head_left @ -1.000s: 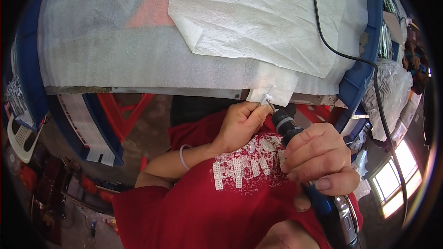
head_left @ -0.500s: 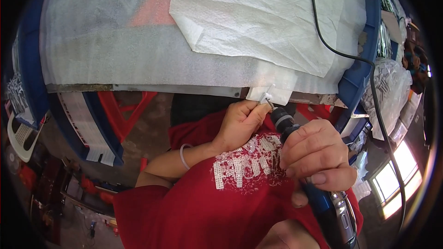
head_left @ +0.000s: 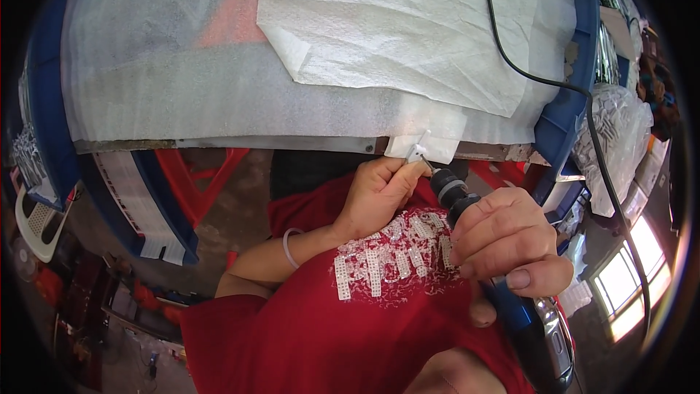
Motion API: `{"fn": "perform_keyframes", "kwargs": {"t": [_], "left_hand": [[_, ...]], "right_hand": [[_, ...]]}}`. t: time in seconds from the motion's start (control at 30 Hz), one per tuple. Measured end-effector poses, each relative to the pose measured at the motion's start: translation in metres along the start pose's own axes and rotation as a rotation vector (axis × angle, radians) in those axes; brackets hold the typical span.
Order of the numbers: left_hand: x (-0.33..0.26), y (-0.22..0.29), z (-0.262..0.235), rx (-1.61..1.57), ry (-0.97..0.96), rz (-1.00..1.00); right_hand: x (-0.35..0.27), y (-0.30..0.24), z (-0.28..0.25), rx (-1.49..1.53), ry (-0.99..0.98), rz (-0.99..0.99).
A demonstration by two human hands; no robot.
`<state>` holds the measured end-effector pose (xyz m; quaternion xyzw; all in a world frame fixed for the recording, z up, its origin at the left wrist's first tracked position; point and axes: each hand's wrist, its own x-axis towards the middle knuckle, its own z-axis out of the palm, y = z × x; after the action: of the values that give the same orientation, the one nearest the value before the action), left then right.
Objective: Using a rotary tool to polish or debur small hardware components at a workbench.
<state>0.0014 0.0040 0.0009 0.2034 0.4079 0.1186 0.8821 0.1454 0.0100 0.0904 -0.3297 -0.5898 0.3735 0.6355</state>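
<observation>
My left hand [head_left: 379, 193] pinches a small, shiny metal part [head_left: 415, 153] between thumb and fingers at the table's near edge. White foam sheet lies just beyond the part. In my right hand [head_left: 510, 244] is a blue-and-black handheld rotary tool [head_left: 519, 321], with the fingers wrapped round its body. The tool's dark chuck [head_left: 450, 190] points up and left, and its thin bit reaches the metal part by my left fingertips. Whether the bit touches the part or sits just off it, I cannot tell.
White padding sheets [head_left: 394, 36] cover the table [head_left: 168, 95]. A black cable [head_left: 510, 62] crosses them and hangs down at the right. Blue trays [head_left: 565, 113] flank the table. Clear plastic bags [head_left: 616, 138] stand at the right, with a red stool [head_left: 200, 186] below the table.
My right hand and the tool have shifted slightly right. My left hand keeps its pinch on the metal part. The table and sheets sit a little further left in view.
</observation>
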Motion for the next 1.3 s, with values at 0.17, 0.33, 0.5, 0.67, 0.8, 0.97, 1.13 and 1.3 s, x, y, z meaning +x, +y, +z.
{"fn": "perform_keyframes", "kwargs": {"t": [0.17, 0.33, 0.5, 0.67, 0.8, 0.97, 1.13, 1.3], "left_hand": [[0.0, 0.0, 0.0, -0.011, -0.007, 0.018], [0.0, 0.0, 0.001, -0.024, -0.005, 0.001], [-0.002, -0.002, 0.001, 0.0, -0.003, 0.042], [0.0, -0.002, -0.003, -0.068, -0.095, 0.048], [0.0, 0.009, -0.005, -0.028, -0.155, 0.04], [-0.022, 0.025, -0.011, 0.141, -0.277, 0.04], [-0.057, 0.063, -0.027, 0.516, -0.395, 0.341], [-0.092, 0.127, -0.045, 0.503, -0.114, 0.436]], "right_hand": [[0.002, 0.001, -0.001, 0.013, -0.001, 0.004], [0.005, 0.005, 0.003, 0.017, 0.013, -0.006], [0.003, 0.003, 0.003, 0.015, -0.027, -0.045], [-0.004, -0.008, -0.011, -0.033, -0.051, -0.014], [-0.008, -0.025, -0.017, -0.057, 0.072, 0.016], [-0.023, -0.036, -0.002, -0.191, 0.439, 0.193], [-0.038, -0.035, -0.003, -0.157, 0.5, 0.21], [-0.043, -0.045, 0.0, -0.096, 0.488, 0.304]]}}
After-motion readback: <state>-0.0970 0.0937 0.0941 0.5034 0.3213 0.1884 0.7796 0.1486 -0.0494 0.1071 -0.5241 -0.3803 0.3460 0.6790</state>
